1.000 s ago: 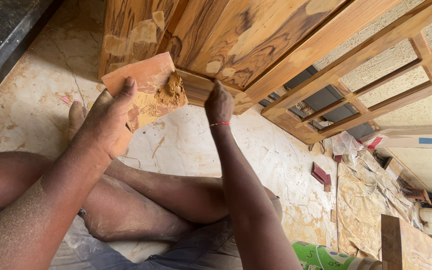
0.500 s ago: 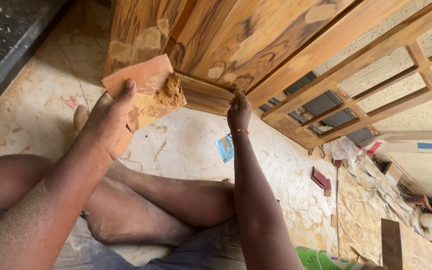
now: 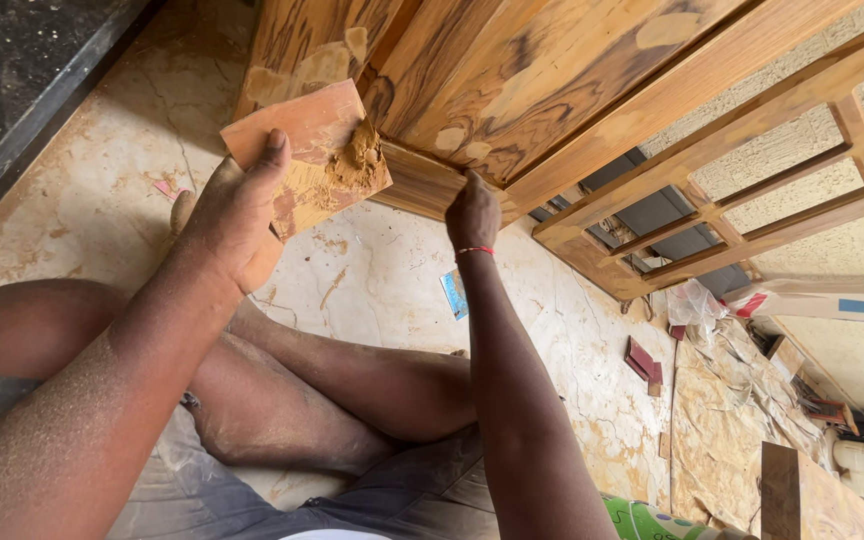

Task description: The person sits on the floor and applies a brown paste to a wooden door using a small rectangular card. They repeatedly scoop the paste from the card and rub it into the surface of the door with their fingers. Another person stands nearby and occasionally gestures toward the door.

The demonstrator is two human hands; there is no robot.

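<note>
Filling is partly done: pale patches are seen on the wooden door (image 3: 512,90). A small board (image 3: 302,150) with brown putty (image 3: 360,160) is gripped by the left hand (image 3: 237,215); the door's lower edge mid-frame is pressed by the closed right hand (image 3: 472,212).

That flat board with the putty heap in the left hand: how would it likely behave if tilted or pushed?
The board looks stiff: it juts past the left hand without sagging. Probably light, since thumb and fingers alone hold it. The brown putty sits piled near one edge and seems sticky, so it would likely cling rather than slide, though a steep tilt might shed crumbs.
</note>
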